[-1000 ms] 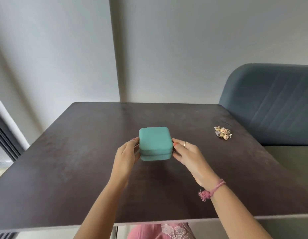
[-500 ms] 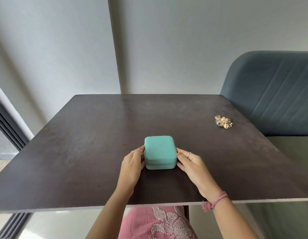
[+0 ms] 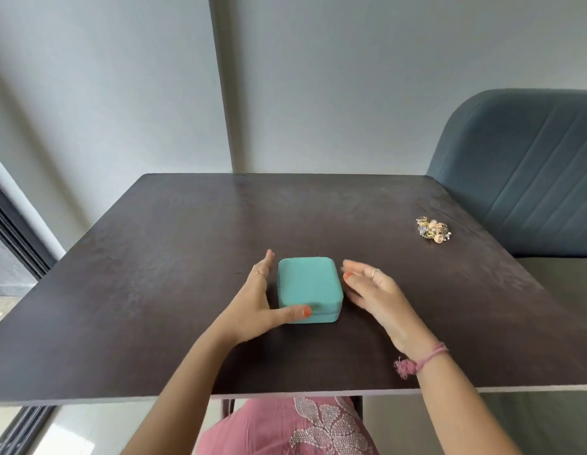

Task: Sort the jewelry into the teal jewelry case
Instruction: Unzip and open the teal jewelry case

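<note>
The teal jewelry case (image 3: 307,286) lies closed on the dark table (image 3: 154,257), near its front middle. My left hand (image 3: 256,307) lies along the case's left side with straight fingers, and its thumb touches the front face by the zip line. My right hand (image 3: 374,290) hovers just right of the case, fingers straight and slightly blurred, apart from it. A small heap of gold and pearl jewelry (image 3: 432,229) lies far to the right, near the table's right edge.
A blue-grey upholstered chair (image 3: 522,172) stands against the table's right side. A grey wall rises behind the table. A dark window frame (image 3: 13,238) runs down the left. The table's front edge is close to my body.
The case came toward the front edge and was set down. Both hands have let go of its sides; the right hand has pulled away to the right and the left has straightened.
</note>
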### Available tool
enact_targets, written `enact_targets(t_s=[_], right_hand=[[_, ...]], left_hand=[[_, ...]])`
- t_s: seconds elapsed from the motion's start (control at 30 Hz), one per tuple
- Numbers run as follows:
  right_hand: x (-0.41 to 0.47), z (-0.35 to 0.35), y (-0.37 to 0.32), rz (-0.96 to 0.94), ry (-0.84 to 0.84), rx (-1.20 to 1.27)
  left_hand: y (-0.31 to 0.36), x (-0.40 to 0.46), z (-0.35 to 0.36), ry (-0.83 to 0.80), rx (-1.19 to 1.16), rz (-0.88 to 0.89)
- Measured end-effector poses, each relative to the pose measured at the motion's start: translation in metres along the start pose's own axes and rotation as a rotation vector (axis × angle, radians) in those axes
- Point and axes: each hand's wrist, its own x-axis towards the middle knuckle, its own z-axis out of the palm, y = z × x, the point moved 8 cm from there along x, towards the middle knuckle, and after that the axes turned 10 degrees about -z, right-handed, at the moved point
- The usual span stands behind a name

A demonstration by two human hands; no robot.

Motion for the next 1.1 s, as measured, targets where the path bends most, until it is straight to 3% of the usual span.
enact_targets(t_s=[0.13,0.27,0.6,0.83,1.0,1.1], right_hand=[[0.034,0.016,-0.011,-0.051,-0.144,-0.114],[0.051,0.034,-0.006,0.025,-0.270,-0.209],[0.072,0.020,0.000,0.068,-0.401,-0.259],[0.081,0.018,0.003,-0.054,-0.599,-0.541],[0.087,0.022,0.004,-0.091,-0.649,-0.773],[0.089,0.021,0.001,-0.173,-0.594,-0.798]], left_hand=[[0.003,0.016,0.003,-0.117,0.129,0.038],[0.001,0.026,0.004,-0.174,0.165,0.037],[0.006,0.027,0.002,-0.102,0.214,0.106],[0.005,0.027,0.003,-0.084,0.232,0.124],[0.006,0.026,0.004,-0.067,0.242,0.135],[0.007,0.025,0.003,-0.057,0.251,0.138]])
